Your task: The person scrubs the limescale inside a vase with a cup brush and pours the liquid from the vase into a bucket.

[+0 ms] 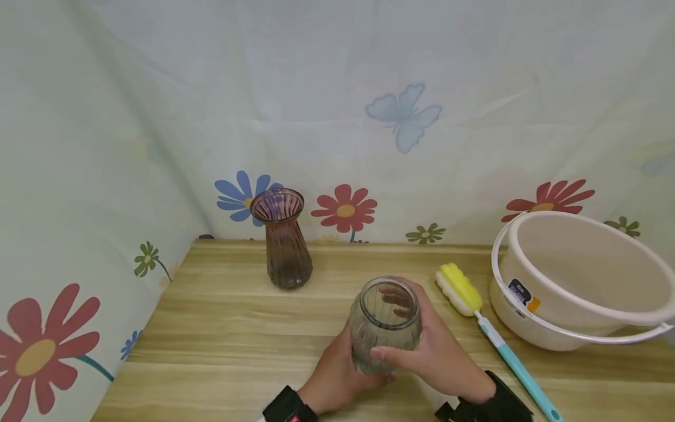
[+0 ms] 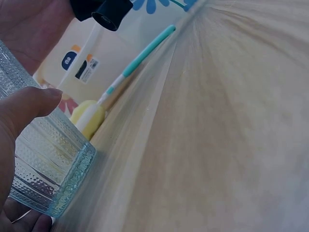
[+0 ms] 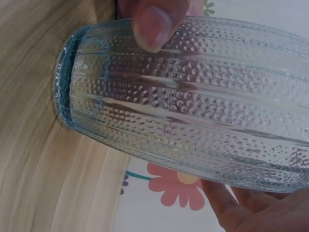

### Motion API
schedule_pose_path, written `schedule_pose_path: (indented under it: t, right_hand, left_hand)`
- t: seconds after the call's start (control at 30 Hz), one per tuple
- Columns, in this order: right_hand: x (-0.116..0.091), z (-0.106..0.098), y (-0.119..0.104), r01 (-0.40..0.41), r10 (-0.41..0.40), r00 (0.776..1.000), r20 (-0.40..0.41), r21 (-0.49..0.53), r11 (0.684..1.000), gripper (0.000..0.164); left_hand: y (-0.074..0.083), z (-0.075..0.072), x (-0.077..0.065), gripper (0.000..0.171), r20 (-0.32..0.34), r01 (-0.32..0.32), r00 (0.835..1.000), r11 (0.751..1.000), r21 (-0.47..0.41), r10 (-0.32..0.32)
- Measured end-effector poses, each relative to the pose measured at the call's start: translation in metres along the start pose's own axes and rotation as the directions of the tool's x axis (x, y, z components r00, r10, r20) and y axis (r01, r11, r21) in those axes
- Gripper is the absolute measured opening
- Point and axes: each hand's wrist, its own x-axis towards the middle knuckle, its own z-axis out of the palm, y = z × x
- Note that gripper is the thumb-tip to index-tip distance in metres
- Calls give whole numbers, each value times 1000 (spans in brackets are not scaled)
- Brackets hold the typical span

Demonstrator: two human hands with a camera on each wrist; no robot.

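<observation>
A clear, ribbed glass vase (image 1: 369,340) with a dimpled surface is held between both hands, just in front of the person. The left hand (image 1: 334,375) grips its lower left side, thumb and fingers curled round the glass. Higher on the right side, the right hand (image 1: 440,360) wraps the vase, its thumb across the front and its fingers behind, seen through the glass. The left wrist view shows the thick base of the vase (image 2: 72,179) near the tabletop; whether it touches the wood I cannot tell.
A purple-brown glass vase (image 1: 287,252) stands at the back left of the wooden table (image 1: 211,328). To the right lie a yellow-and-white sponge brush (image 1: 459,287) with a turquoise handle and, beside it, a cream bucket (image 1: 554,299) with its handle down. A flowered curtain (image 1: 316,88) hangs behind.
</observation>
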Motion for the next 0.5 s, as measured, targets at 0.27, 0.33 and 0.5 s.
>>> schedule_pose_path:
  t: [0.27,0.33,0.5]
  right_hand:
    - [-2,2,0,1,-2,1000,-12,-36,999,94]
    - [-3,2,-1,4,-5,1000,-12,-39,999,93]
    - [-2,2,-2,13,-14,1000,-16,-35,999,92]
  left_hand:
    - [2,1,-3,112,8,54,999,998,-32,-53]
    - [3,1,-4,111,12,67,998,997,-38,-66]
    - [3,0,-2,109,10,52,999,997,-49,-52]
